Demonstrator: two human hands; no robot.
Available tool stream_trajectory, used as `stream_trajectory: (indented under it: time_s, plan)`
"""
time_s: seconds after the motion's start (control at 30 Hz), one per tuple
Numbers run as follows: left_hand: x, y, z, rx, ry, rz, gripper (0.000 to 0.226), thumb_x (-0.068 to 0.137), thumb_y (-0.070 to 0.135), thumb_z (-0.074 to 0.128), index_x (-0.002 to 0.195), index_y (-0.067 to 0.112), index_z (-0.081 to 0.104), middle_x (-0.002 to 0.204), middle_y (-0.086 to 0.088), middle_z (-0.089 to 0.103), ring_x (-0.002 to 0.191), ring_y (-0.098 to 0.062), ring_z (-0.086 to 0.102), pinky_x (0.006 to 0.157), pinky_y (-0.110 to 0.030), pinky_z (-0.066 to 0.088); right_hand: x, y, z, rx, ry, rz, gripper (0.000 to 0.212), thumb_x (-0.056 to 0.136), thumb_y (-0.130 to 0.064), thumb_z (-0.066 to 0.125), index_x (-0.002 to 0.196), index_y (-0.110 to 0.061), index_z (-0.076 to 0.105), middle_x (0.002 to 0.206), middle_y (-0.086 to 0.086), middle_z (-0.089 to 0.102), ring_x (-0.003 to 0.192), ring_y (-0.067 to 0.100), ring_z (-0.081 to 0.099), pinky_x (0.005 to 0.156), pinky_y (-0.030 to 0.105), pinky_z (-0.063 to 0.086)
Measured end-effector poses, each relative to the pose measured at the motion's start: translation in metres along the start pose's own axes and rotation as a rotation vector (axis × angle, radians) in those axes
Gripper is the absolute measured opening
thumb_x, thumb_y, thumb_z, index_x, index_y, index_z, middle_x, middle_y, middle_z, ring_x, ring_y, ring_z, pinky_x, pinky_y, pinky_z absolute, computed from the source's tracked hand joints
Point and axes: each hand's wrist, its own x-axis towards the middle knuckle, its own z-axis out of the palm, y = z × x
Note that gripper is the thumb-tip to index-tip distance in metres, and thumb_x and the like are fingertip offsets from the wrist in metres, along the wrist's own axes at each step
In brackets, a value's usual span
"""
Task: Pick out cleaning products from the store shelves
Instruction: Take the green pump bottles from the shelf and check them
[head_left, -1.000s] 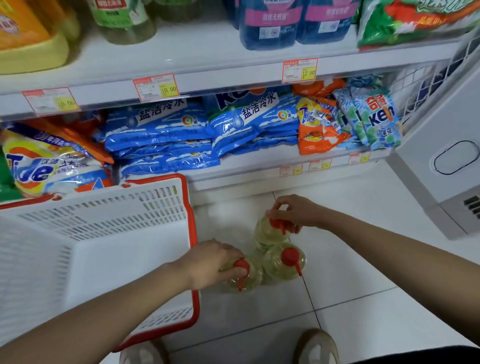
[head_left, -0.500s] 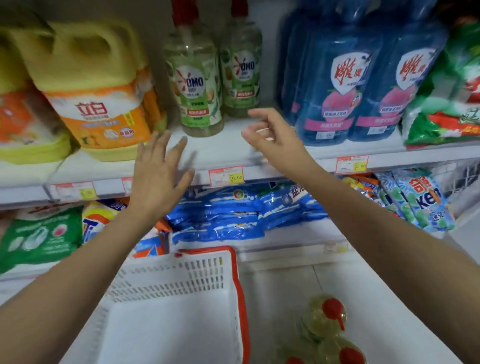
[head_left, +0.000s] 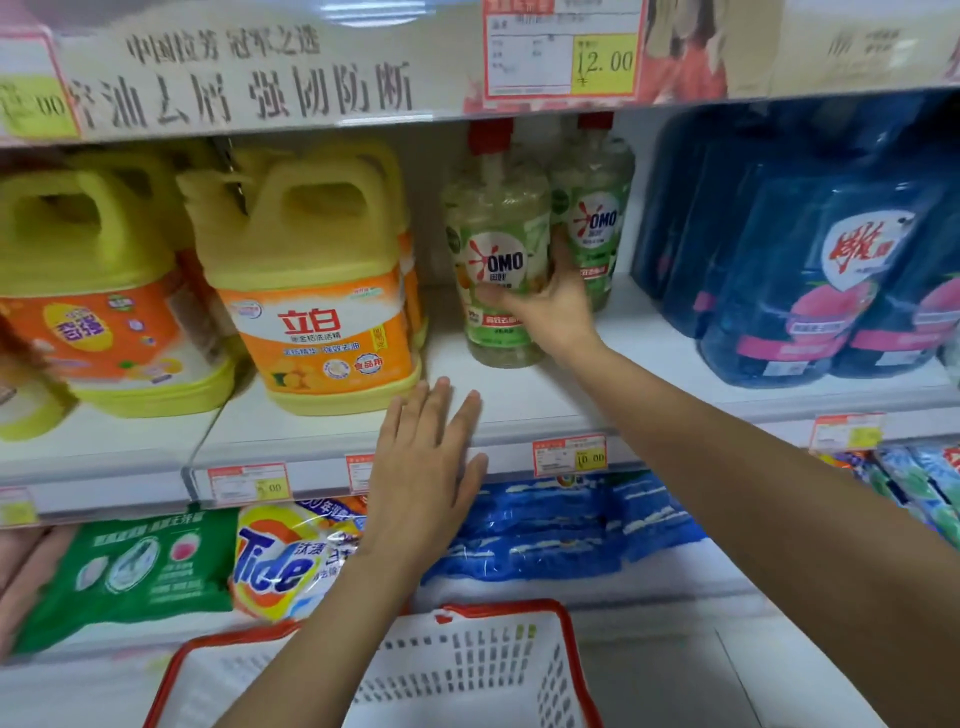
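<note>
My right hand (head_left: 553, 304) grips the front OMO bottle (head_left: 496, 228), a clear bottle of pale liquid with a green label and red cap, standing upright on the middle shelf (head_left: 519, 400). A second OMO bottle (head_left: 595, 218) stands just behind it to the right. My left hand (head_left: 423, 467) hovers with straight, spread fingers at the shelf's front edge, below and left of the gripped bottle, holding nothing. A white basket with a red rim (head_left: 457, 670) sits below my arms.
Yellow detergent jugs (head_left: 317, 291) stand left of the OMO bottles, dark blue bottles (head_left: 810, 260) to the right. Below lie a Tide bag (head_left: 291, 561), a green bag (head_left: 135, 566) and blue bags (head_left: 561, 525). An upper shelf edge with a price tag (head_left: 561, 52) hangs overhead.
My view and both hands rose from the bottles on the floor to the shelf. The right hand reached in and closed round the front OMO bottle; the left hand stayed flat near the shelf edge.
</note>
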Motion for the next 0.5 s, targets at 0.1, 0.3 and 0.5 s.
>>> stream_trajectory:
  time_s: [0.1, 0.3, 0.5]
  plan:
    - [0.0, 0.001, -0.003, -0.041, -0.007, -0.005, 0.056, 0.099, 0.042, 0.041, 0.151, 0.023, 0.031, 0.159, -0.009, 0.024, 0.149, -0.026, 0.016, 0.123, -0.041, 0.004, -0.014, -0.003, -0.013, -0.167, 0.074, -0.128, 0.097, 0.059, -0.041, 0.091, 0.141, -0.017, 0.046, 0.13, 0.005, 0.062, 0.122, 0.022, 0.056, 0.105, 0.044, 0.047]
    - [-0.002, 0.014, -0.019, -0.259, 0.03, -0.058, 0.06, 0.098, 0.042, 0.045, 0.152, 0.022, 0.029, 0.162, -0.008, 0.014, 0.151, -0.021, -0.001, 0.122, -0.038, 0.009, -0.046, -0.028, -0.058, -0.543, 0.095, -0.281, 0.103, 0.053, -0.057, 0.087, 0.145, -0.039, 0.043, 0.129, 0.004, 0.055, 0.122, 0.025, 0.043, 0.097, 0.037, 0.033]
    - [-0.011, 0.069, -0.054, -0.814, 0.061, -0.151, 0.071, 0.089, 0.058, 0.048, 0.151, 0.034, 0.024, 0.154, 0.014, 0.028, 0.142, -0.002, 0.023, 0.113, -0.023, 0.028, -0.103, -0.049, -0.11, -0.445, 0.046, -0.272, 0.103, 0.05, -0.064, 0.083, 0.143, -0.045, 0.043, 0.109, -0.003, 0.056, 0.11, 0.019, 0.049, 0.097, 0.042, 0.042]
